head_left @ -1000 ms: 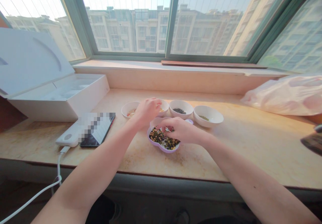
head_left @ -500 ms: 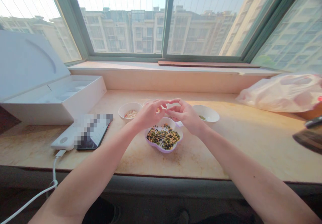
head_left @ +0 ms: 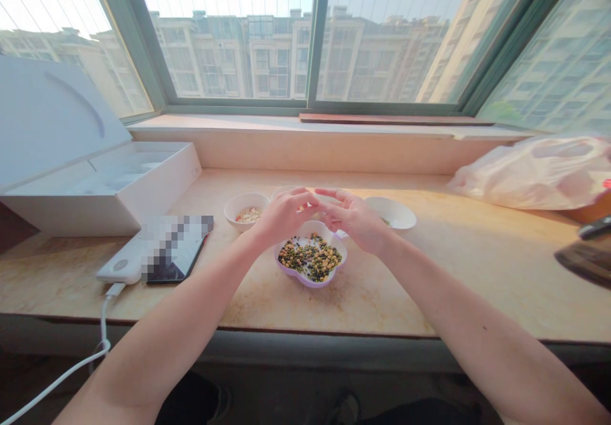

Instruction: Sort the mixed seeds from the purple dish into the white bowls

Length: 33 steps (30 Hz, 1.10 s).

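Purple bowl: on the desk, near its front edge, just on the wearer's side of both hands
Beans: mixed, inside the purple bowl
Left hand: fingers bent, meeting the right hand; cannot tell if grasping anything
Right hand: fingers partly spread; grasp cannot be told
White bowls: behind, partly hidden

mixed beans in lilac bowl

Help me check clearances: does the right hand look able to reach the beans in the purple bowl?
Likely yes: the right hand is close by, and nothing covers the beans in the purple bowl.
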Motion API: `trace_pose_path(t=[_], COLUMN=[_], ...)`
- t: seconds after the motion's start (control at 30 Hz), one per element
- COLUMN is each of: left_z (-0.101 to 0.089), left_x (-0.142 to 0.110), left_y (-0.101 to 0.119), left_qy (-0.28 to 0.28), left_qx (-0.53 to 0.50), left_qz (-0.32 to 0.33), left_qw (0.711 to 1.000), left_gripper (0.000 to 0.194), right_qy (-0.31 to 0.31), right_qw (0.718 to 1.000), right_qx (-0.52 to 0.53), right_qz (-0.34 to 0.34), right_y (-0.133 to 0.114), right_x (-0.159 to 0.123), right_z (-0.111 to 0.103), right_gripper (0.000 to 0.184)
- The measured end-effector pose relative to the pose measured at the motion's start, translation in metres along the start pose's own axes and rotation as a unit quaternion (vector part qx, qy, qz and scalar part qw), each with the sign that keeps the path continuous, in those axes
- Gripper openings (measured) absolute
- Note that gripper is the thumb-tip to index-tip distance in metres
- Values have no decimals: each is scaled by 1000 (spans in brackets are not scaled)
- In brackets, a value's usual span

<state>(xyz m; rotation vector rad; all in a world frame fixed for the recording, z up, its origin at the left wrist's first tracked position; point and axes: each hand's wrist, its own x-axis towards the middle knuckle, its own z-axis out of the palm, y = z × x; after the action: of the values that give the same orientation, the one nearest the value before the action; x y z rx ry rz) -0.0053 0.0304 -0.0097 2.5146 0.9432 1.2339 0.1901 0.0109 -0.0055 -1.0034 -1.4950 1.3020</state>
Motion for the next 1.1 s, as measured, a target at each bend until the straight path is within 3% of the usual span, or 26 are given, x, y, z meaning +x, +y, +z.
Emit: trace_pose_path(t=[0.07,0.13,0.23,0.3,0.37,0.6,0.77,1.1], left_z=[-4,-9,-15,-17,-16,-14,-14,-13], left_x=[1,3,6,7,8,10,10,9], left_y=[-1,-3,-7,-9,-10,-10,-10,-8], left_qy=[-6,-17,-57,-88,-115,-138,-125,-105], left_qx=[39,100,199,250,285,305,288,279], left_qz=[-35,-85,-142,-162,-174,-182,-186,-178], left_qw=[999,991,968,951,936,924,931,938], left_gripper=[15,22,29,31,31,34,33,32], right_qy=[22,11,-133,-233,-276,-302,-310,-306], right_qw=[994,967,900,867,851,830,833,826], right_qx=[-105,-251,-407,-435,-444,-469,-458,-470], right_qz=[-11,-48,-84,-69,-47,7,-17,-63], right_y=[-4,-10,-21,-25,-26,-20,-18,-11], right_x=[-4,-9,-19,-24,-27,-24,-22,-21], right_z=[1,2,5,8,11,14,16,17], right_gripper=[60,41,17,15,16,15,2,18])
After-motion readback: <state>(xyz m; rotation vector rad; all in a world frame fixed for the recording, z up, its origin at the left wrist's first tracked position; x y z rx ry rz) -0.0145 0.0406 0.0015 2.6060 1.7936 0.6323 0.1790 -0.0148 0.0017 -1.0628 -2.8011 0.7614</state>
